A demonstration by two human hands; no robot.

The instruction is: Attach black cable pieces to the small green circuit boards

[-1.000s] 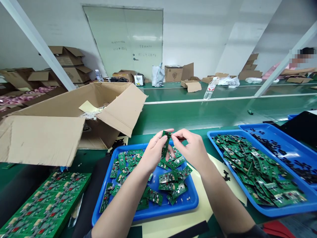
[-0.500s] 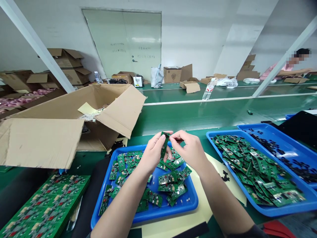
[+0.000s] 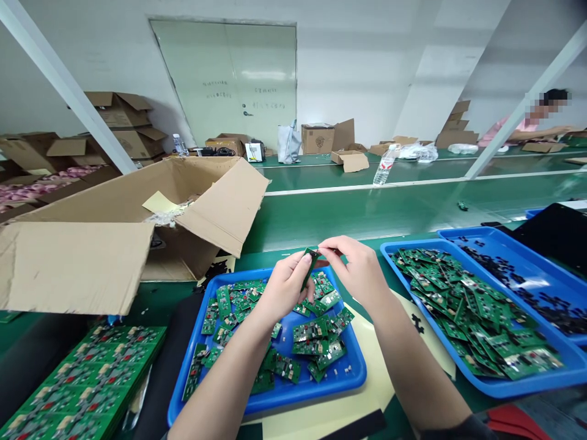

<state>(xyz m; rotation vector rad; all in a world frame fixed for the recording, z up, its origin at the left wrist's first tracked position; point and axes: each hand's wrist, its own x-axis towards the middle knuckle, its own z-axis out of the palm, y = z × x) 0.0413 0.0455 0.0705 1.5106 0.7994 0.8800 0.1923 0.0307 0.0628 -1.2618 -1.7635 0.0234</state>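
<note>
My left hand [image 3: 284, 286] is closed around a small green circuit board [image 3: 310, 264], held upright above a blue tray [image 3: 275, 400] of several loose boards. My right hand [image 3: 355, 269] pinches the top edge of the same board with thumb and forefinger. Both hands hover over the tray's far end. A second blue tray [image 3: 504, 386] piled with green boards lies to the right. A third blue tray [image 3: 541, 269] behind it holds small black parts.
A large open cardboard box [image 3: 137, 214] stands at the left. Panels of uncut green boards [image 3: 87, 385] lie at the lower left. A green conveyor belt [image 3: 389, 208] runs behind, with a plastic bottle [image 3: 381, 168] and boxes beyond. Another person [image 3: 527, 125] works at the far right.
The board has tilted and sunk slightly toward the tray. My right thumb and forefinger have closed further over its top edge. The view has shifted a little.
</note>
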